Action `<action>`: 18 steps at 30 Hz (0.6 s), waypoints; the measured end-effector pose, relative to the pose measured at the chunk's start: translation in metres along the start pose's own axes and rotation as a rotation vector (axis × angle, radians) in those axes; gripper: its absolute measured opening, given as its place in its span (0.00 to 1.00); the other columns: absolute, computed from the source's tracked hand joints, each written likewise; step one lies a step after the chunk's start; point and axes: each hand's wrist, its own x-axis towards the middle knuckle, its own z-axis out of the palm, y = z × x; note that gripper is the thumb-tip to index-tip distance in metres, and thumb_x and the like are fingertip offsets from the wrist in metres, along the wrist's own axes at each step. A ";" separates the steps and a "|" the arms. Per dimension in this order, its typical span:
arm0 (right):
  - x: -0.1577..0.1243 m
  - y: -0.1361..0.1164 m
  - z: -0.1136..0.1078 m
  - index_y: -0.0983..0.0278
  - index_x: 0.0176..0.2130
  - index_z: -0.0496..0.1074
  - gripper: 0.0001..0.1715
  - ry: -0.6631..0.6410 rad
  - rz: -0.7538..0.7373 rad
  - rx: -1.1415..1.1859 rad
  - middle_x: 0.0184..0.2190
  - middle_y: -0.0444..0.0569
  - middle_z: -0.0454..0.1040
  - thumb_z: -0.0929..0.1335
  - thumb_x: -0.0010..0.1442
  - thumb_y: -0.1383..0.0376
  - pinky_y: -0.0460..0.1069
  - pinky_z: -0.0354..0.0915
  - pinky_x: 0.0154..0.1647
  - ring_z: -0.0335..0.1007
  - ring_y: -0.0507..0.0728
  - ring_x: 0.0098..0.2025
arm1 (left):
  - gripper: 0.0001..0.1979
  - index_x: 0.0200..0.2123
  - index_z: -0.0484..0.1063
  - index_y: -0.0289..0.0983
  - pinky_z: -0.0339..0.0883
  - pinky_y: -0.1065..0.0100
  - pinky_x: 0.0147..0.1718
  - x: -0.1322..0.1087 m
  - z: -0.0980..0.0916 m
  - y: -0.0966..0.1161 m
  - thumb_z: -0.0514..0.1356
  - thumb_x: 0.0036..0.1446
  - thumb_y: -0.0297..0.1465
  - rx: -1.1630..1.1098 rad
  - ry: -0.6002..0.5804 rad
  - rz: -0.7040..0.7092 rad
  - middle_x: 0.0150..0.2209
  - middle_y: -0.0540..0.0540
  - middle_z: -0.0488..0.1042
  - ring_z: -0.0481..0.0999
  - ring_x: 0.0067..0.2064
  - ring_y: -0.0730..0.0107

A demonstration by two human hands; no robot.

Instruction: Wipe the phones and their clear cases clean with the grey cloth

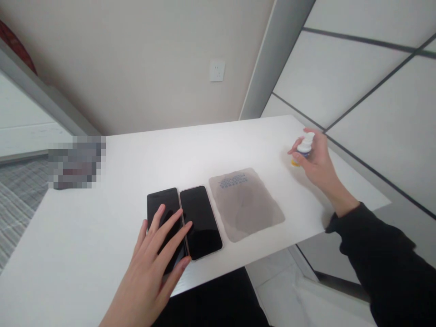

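Two dark-screened smartphones lie side by side near the table's front edge. My left hand [155,256] rests over them, palm down with fingers spread, covering much of the left smartphone [165,199]. A fingertip or two reach onto the edge of the right smartphone [205,222]. To their right, a flat grey-brown cloth [247,206] bears blue lettering along its far edge. At the table's right end, my right hand [319,161] is wrapped round a small bottle [305,144] with a white top, a blue band and a yellow base. Whether the bottle touches the table I cannot tell.
The white table [136,159] stands against a beige wall with a power socket [217,71]. White cabinet panels [357,86] rise close beside its right end. A pixelated object [77,161] sits at the left back edge, beside grey striped fabric [25,190].
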 end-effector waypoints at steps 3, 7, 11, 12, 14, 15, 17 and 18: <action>0.013 0.034 0.007 0.62 0.58 0.71 0.26 0.094 0.037 0.026 0.47 0.51 0.76 0.69 0.74 0.46 0.55 0.77 0.43 0.76 0.57 0.41 | 0.24 0.72 0.60 0.39 0.58 0.28 0.68 0.000 0.002 -0.001 0.53 0.76 0.30 0.002 0.014 -0.003 0.72 0.34 0.67 0.39 0.82 0.56; 0.012 0.051 0.011 0.64 0.57 0.73 0.22 0.172 0.084 -0.006 0.46 0.50 0.76 0.72 0.74 0.51 0.54 0.77 0.44 0.76 0.57 0.42 | 0.24 0.72 0.60 0.40 0.59 0.28 0.68 0.000 0.004 -0.003 0.53 0.76 0.30 -0.015 0.035 -0.014 0.73 0.34 0.66 0.42 0.82 0.54; -0.005 0.030 0.000 0.61 0.64 0.68 0.29 0.258 0.067 -0.073 0.56 0.55 0.73 0.73 0.72 0.52 0.61 0.75 0.54 0.75 0.62 0.53 | 0.24 0.72 0.60 0.42 0.65 0.27 0.64 0.000 0.003 -0.003 0.53 0.76 0.31 -0.037 0.050 -0.049 0.72 0.34 0.68 0.50 0.80 0.48; -0.012 0.018 -0.003 0.61 0.67 0.64 0.32 0.309 0.046 -0.097 0.61 0.57 0.70 0.72 0.72 0.52 0.65 0.72 0.59 0.72 0.66 0.59 | 0.24 0.72 0.60 0.42 0.66 0.26 0.63 0.000 0.002 -0.003 0.53 0.76 0.31 -0.043 0.056 -0.062 0.72 0.34 0.68 0.52 0.80 0.46; -0.030 -0.013 -0.005 0.61 0.69 0.60 0.31 0.375 -0.021 -0.143 0.67 0.61 0.63 0.68 0.75 0.54 0.72 0.61 0.69 0.62 0.71 0.68 | 0.24 0.72 0.61 0.43 0.66 0.25 0.63 0.000 0.001 -0.003 0.53 0.76 0.32 -0.059 0.064 -0.087 0.72 0.35 0.69 0.56 0.78 0.43; -0.040 -0.031 -0.002 0.60 0.68 0.63 0.26 0.329 -0.069 -0.155 0.65 0.62 0.65 0.66 0.77 0.55 0.72 0.57 0.71 0.61 0.70 0.69 | 0.24 0.72 0.61 0.44 0.66 0.26 0.63 0.000 0.000 -0.003 0.53 0.76 0.32 -0.067 0.068 -0.099 0.72 0.35 0.69 0.57 0.78 0.43; -0.059 -0.065 0.008 0.57 0.60 0.74 0.18 0.041 -0.186 -0.149 0.56 0.56 0.76 0.66 0.77 0.53 0.68 0.63 0.69 0.71 0.67 0.62 | 0.23 0.71 0.61 0.45 0.67 0.27 0.63 0.001 0.000 -0.002 0.53 0.76 0.33 -0.082 0.076 -0.119 0.72 0.35 0.70 0.60 0.77 0.42; -0.067 -0.080 0.015 0.54 0.61 0.75 0.20 -0.130 -0.238 -0.139 0.57 0.54 0.77 0.66 0.77 0.50 0.67 0.65 0.69 0.74 0.65 0.61 | 0.23 0.71 0.62 0.45 0.67 0.28 0.63 0.002 0.000 -0.002 0.53 0.76 0.33 -0.085 0.082 -0.127 0.71 0.36 0.70 0.61 0.77 0.42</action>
